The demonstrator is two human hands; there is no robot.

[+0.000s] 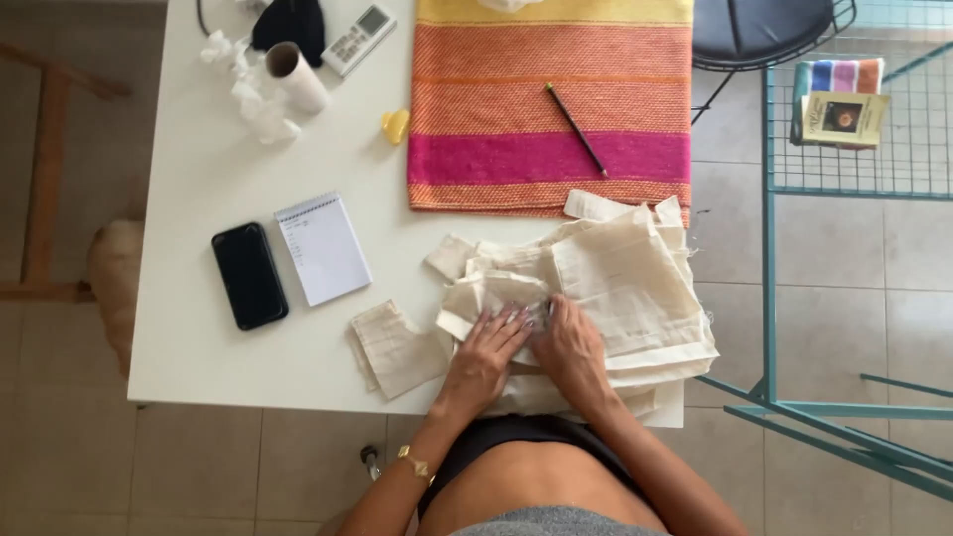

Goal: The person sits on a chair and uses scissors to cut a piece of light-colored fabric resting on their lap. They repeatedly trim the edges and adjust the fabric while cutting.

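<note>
Tiled floor surrounds your white table (pixel 199 328), and the teal metal rack (pixel 844 149) crowds its right edge, so keep your elbows in. Beyond your work lies the striped woven cloth (pixel 551 99) with a pencil (pixel 576 129) on it. Directly before you, the pile of cream fabric pieces (pixel 625 288) overhangs the near and right edges. Your left hand (pixel 486 357) lies flat on it, fingers spread; your right hand (pixel 568 347) presses beside it, fingers together. Smooth outward evenly. Left of the pile, past the loose fabric scrap (pixel 392 347), notepad (pixel 323 248) and phone (pixel 249 275), is open room.
</note>
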